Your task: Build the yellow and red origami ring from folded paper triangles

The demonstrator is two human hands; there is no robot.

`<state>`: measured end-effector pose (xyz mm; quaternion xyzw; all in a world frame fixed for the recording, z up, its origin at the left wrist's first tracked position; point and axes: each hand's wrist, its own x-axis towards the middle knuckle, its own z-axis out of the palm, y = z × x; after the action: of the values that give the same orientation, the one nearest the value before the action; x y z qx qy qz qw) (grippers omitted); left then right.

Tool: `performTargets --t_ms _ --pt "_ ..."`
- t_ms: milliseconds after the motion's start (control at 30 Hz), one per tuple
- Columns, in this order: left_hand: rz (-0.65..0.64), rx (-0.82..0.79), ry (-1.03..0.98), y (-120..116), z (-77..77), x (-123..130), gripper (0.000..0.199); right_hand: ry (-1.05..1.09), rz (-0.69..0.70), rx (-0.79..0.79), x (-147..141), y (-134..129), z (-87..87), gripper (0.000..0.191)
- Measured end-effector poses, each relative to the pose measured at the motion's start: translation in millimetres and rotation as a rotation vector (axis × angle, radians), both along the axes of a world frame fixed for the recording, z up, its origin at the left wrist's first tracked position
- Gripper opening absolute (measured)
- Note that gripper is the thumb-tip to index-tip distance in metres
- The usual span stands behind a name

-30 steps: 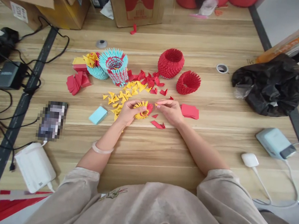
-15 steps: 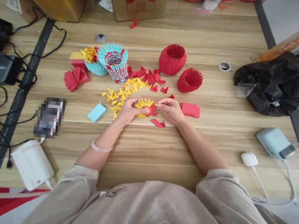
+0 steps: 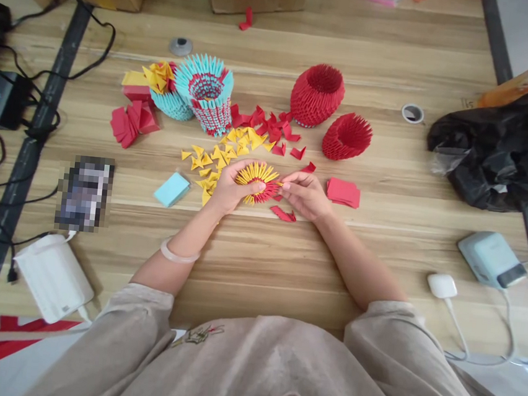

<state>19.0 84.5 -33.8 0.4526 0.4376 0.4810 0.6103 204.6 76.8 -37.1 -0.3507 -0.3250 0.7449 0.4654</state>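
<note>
My left hand (image 3: 233, 189) grips a round piece of folded paper units (image 3: 261, 174), yellow spikes over a red part, with the thumb pressed across its near side. At the right edge of that piece, my right hand (image 3: 306, 194) pinches a small yellow folded paper unit between thumb and fingertips. Loose yellow folded units (image 3: 224, 155) lie scattered beyond my left hand. Farther back is a heap of red folded units (image 3: 264, 122). A few red units (image 3: 283, 213) rest close to my right hand, by a stack of red paper slips (image 3: 343, 193).
Behind stand a blue-and-red paper vase (image 3: 210, 105), a large red paper vase (image 3: 318, 97) and a smaller red one (image 3: 347, 137). A blue paper stack (image 3: 172, 190), phone (image 3: 84, 193) and white power bank (image 3: 54, 277) are left. A black plastic bag (image 3: 497, 149) lies right.
The view has shifted slightly, so the things on the table appear moved. My hands stay at the round paper piece, and the right one still pinches at its right edge.
</note>
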Motion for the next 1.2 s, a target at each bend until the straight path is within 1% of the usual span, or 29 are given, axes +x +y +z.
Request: performTargets --t_ms 133,300,467,700,900,1200 --pt "-0.002 0.007 0.004 0.1 -1.8 -0.9 0.046 -0.028 -0.014 0.004 -0.8 -0.5 -0.5 0.022" --pt "-0.001 -0.006 -0.021 -0.3 -1.0 -0.9 0.044 -0.011 -0.013 0.014 -1.4 -0.5 0.0 0.022" --pt "-0.009 -0.004 -0.011 0.0 -2.0 -1.1 0.044 -0.029 -0.024 -0.004 -1.7 -0.6 -0.4 0.024" --pt "-0.040 0.030 0.084 0.6 0.5 -3.2 0.044 -0.015 -0.003 -0.028 -0.7 -0.3 -0.4 0.023" --pt "-0.068 0.044 0.100 0.3 2.7 -4.9 0.042 -0.003 0.009 -0.037 -0.6 -0.6 -1.1 0.023" --pt "-0.147 0.092 0.194 1.3 5.5 -8.6 0.042 -0.006 0.042 -0.041 1.0 -1.1 -2.2 0.021"
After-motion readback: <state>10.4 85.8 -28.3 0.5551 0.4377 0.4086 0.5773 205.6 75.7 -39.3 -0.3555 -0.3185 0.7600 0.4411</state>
